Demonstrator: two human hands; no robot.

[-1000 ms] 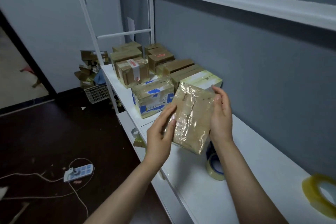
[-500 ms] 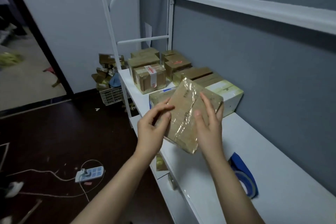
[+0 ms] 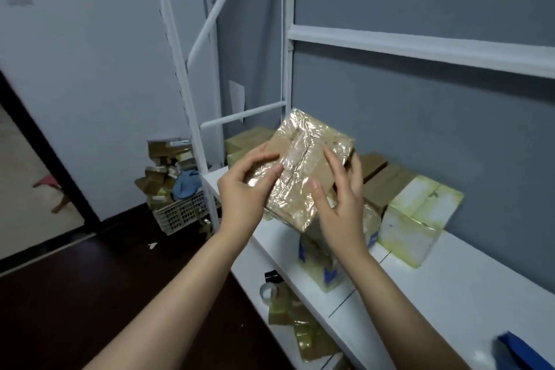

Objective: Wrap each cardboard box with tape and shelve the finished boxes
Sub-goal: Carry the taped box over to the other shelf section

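Note:
A flat cardboard box (image 3: pixel 303 165), covered in shiny clear tape, is held tilted in the air above the white shelf (image 3: pixel 435 291). My left hand (image 3: pixel 244 189) grips its left edge, thumb on the front face. My right hand (image 3: pixel 339 198) holds its lower right side, fingers spread over the front and thumb behind. Under the box stands a taped box with blue markings (image 3: pixel 321 261), mostly hidden by my right wrist. A pale yellow-white taped box (image 3: pixel 417 219) sits to the right, with brown taped boxes (image 3: pixel 381 177) behind against the grey wall.
A tape roll (image 3: pixel 270 291) and crumpled yellowish tape (image 3: pixel 303 330) lie on the lower shelf. A blue object (image 3: pixel 522 351) lies at the shelf's near right. A white crate of cardboard boxes (image 3: pixel 180 207) stands on the dark floor by the white rack post (image 3: pixel 198 141).
My hands have lifted the taped box higher and farther along the shelf, above the blue-marked box. My view has swung up and left, and the near tape rolls have left the frame.

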